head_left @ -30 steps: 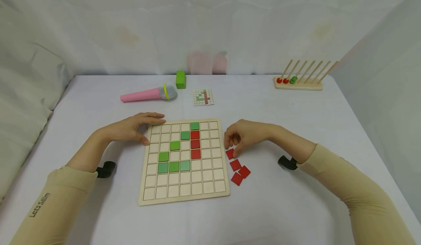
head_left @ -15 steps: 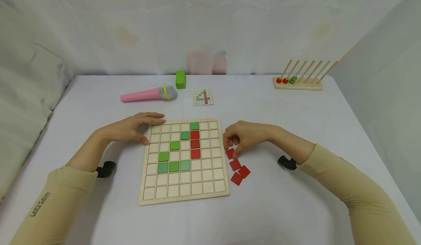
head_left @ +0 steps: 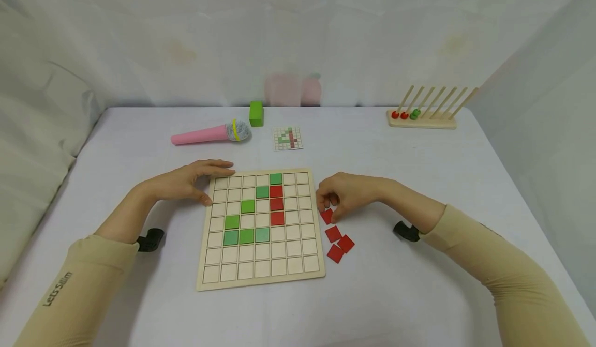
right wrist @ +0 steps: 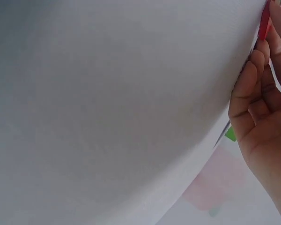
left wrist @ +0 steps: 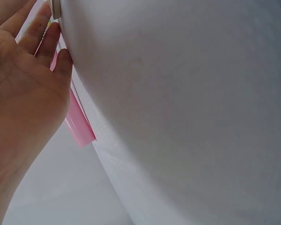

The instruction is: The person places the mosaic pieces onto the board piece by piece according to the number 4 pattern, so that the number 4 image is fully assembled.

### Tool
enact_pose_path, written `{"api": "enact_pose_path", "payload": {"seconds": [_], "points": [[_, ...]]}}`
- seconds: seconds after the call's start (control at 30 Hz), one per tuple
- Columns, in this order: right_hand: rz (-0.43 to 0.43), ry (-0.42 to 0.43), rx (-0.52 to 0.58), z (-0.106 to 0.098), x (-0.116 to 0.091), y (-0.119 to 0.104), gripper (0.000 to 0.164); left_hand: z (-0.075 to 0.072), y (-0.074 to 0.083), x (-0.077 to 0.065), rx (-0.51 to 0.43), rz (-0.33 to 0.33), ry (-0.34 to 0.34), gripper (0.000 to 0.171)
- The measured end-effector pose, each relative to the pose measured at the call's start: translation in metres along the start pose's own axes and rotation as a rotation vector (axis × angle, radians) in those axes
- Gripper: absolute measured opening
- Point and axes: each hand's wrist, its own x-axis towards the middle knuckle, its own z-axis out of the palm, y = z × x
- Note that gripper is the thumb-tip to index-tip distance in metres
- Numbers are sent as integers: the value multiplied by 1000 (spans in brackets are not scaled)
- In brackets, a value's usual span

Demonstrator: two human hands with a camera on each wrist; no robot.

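Note:
A square wooden grid board (head_left: 261, 281) lies on the table, bearing several green tiles (head_left: 232, 222) and a column of three red tiles (head_left: 277, 204). My left hand (head_left: 186, 180) rests at the board's upper left corner, fingers extended along the far edge and thumb against the left side. To the right of the board, my right hand (head_left: 350, 192) pinches a red tile (head_left: 327, 215) between thumb and fingers. In the right wrist view that red tile (right wrist: 264, 22) appears tilted at the fingertips. Three loose red tiles (head_left: 332, 234) lie just below the right hand, two of them touching.
Behind the board lie a pink toy microphone (head_left: 200, 135) and a small card (head_left: 287, 138) printed with a coloured grid. A green block (head_left: 256, 114) stands beside the microphone. At the back right is a wooden peg rack (head_left: 421, 123) with red and green beads.
The red tile at my right fingertips has turned and shifted slightly away from the other loose tiles. My right hand has moved very slightly left; the left hand stays still.

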Motion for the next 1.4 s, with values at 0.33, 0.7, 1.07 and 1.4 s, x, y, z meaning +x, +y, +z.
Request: {"api": "enact_pose_path", "payload": {"seconds": [0.33,0.7,1.07,1.4], "points": [[25,16,22,-4,-2,0,16,1,0,0,0,-5,5,73],[-37,30,59,-11,1,-18,15,1,-4,0,14,0,0,73],[-61,132,153,1,17,-40,17,0,1,-1,1,4,-1,73],[-6,190,195,12,35,-56,15,1,-2,-1,13,-1,14,73]]}}
